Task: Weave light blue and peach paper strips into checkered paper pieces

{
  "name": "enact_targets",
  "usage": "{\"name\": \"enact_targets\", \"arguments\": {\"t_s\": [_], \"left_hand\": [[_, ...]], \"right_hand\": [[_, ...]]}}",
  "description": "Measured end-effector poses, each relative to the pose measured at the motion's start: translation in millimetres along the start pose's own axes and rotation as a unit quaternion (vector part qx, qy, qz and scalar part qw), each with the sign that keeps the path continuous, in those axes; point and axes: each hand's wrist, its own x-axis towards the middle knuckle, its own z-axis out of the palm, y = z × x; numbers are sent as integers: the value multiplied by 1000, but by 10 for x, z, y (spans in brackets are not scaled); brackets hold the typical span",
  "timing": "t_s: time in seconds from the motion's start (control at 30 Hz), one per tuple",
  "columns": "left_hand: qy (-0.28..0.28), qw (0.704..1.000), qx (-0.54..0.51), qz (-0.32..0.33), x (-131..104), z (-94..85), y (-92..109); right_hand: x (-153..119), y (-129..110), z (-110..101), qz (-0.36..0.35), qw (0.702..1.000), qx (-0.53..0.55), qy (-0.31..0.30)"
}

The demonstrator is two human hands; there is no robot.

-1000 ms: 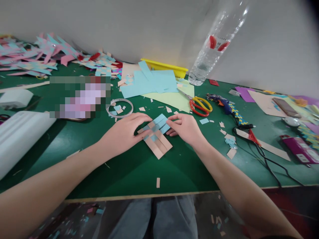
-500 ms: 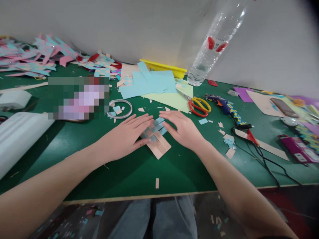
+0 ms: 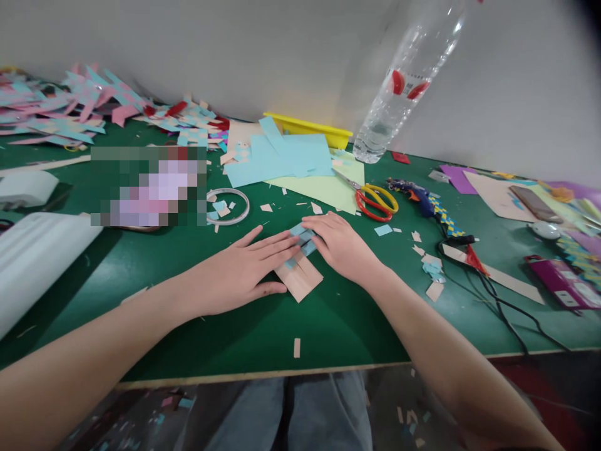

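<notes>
A small woven paper piece (image 3: 303,275) of beige and light blue strips lies slantwise on the green table. Its plain beige end points toward me; the blue and beige weave at its far end is partly hidden under my fingers. My left hand (image 3: 246,269) lies flat and open, its fingertips pressing on the weave's left side and its thumb beside the beige end. Across from it, my right hand (image 3: 345,247) rests its outstretched fingers on the weave's far right edge, with the thumb a little apart from them.
Yellow-and-red scissors (image 3: 375,200), a tape ring (image 3: 228,207) and blue paper sheets (image 3: 291,153) lie beyond my hands. A tilted water bottle (image 3: 404,88) stands behind. Black cables (image 3: 491,288) and a purple box (image 3: 561,282) are at right. A beige scrap (image 3: 297,347) lies near the table edge.
My left fingers have spread and shifted slightly down along the weave, the thumb moving off it toward me. My right hand has shifted slightly right. The woven piece has hardly moved.
</notes>
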Motion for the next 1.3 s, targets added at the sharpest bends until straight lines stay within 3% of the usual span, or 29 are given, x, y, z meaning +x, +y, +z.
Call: {"name": "enact_targets", "arguments": {"t_s": [0.17,0.3,0.4,0.5,0.67,0.87,1.13,1.3], "left_hand": [[-10,1000,0,3,3,2,5],[25,999,19,-11,37,-68,-26],[98,990,64,-78,45,-157,-132],[168,961,135,-173,-6,-241,-278],[138,938,206,-244,-127,-292,-423],[109,943,214,-231,-156,-256,-439],[193,944,178,-198,-116,-258,-360],[235,947,130,-178,-39,-287,-226]], "right_hand": [[-3,14,-18,0,999,4,32],[8,-8,-66,11,996,21,88],[12,-25,-95,39,991,58,111],[9,-31,-101,57,986,93,126],[4,-26,-79,62,982,117,137],[12,-35,-76,72,980,129,131],[-20,-155,-103,49,978,151,134],[-38,-272,-100,-34,972,204,111]]}}
